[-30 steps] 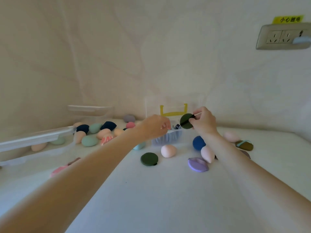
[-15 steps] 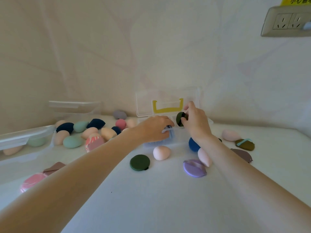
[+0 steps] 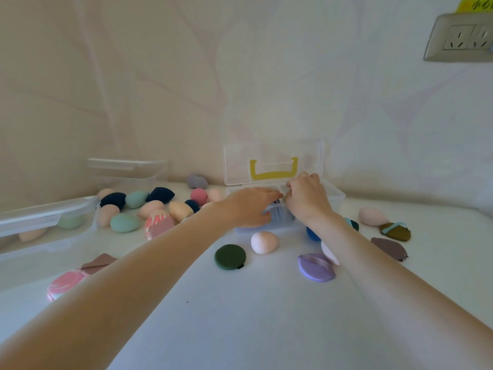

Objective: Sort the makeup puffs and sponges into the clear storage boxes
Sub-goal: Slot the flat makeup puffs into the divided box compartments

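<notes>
A small clear box (image 3: 334, 198) with a raised lid and yellow handle (image 3: 273, 169) stands at the back of the white table. Blue puffs are stacked inside it. My left hand (image 3: 250, 206) grips its front wall, fingers over the rim and thumb in front. My right hand (image 3: 306, 201) reaches down into the box with curled fingers. Only a dark sliver of the dark green puff it pinches shows at the fingertips. In front of the box lie another dark green round puff (image 3: 230, 256), a pink egg sponge (image 3: 264, 242) and a lilac puff (image 3: 316, 267).
Several egg sponges (image 3: 125, 222) are heaped at the left, beside a long clear box (image 3: 48, 212) and another clear box (image 3: 128, 169) by the wall. An olive puff (image 3: 396, 231), a mauve puff (image 3: 389, 248) and a pink sponge (image 3: 372, 216) lie right. A wall socket (image 3: 461, 38) is high right.
My right hand has lowered the dark green puff from above the box down into it, so the puff is nearly hidden. My left hand stayed at the box front. The view tilted down.
</notes>
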`<state>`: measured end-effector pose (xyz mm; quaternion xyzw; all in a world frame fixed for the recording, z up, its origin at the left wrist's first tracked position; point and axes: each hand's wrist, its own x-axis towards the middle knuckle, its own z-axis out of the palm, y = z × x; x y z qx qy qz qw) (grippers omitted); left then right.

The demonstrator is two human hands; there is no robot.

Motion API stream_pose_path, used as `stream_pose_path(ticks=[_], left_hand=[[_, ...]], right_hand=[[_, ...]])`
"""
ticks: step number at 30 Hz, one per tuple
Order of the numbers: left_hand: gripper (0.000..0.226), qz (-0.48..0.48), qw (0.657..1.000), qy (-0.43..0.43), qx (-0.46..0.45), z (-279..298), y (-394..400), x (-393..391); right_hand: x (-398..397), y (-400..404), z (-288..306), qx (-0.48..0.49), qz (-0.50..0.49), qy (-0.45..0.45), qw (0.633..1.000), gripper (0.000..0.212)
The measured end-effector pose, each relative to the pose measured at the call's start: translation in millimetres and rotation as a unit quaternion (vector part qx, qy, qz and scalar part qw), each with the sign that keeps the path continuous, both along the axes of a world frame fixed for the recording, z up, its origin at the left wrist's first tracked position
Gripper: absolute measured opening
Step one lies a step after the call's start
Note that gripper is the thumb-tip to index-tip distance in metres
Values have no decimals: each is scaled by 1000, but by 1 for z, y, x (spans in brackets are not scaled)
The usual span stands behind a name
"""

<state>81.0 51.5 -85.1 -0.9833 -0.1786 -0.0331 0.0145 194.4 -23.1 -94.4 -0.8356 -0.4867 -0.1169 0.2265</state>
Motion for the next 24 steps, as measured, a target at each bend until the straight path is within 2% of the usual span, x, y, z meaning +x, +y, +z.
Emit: stream_pose_path(ticks=[2, 4, 7, 9, 15, 19, 21, 24], left_hand=[[59, -2, 1000, 0, -5, -1, 2, -2], [55, -7, 1000, -14, -5, 0, 2, -5], [41, -1, 998, -58, -9, -1, -1, -15], [43, 7, 997, -73, -21, 0, -2, -26], [65, 27, 998, 4, 53, -2, 8, -65], [62, 41, 997, 26, 58, 3, 14, -79], [59, 42, 997, 23, 61, 6, 15, -81], [56, 39, 996, -2, 76, 6, 16, -79]], right_hand=[[-4, -8, 5, 77, 43, 4, 996, 28], [-15, -19, 12, 105, 104, 23, 989, 27], [-36, -30, 16, 41, 194, 23, 980, 25], [-49, -29, 14, -6, 224, 23, 974, 26], [-81, -22, 0, -122, 263, 44, 956, 17], [-86, -18, -14, -228, 241, 42, 943, 31], [-90, -19, -15, -219, 241, 48, 944, 36], [-92, -22, -4, -152, 259, 93, 949, 32]])
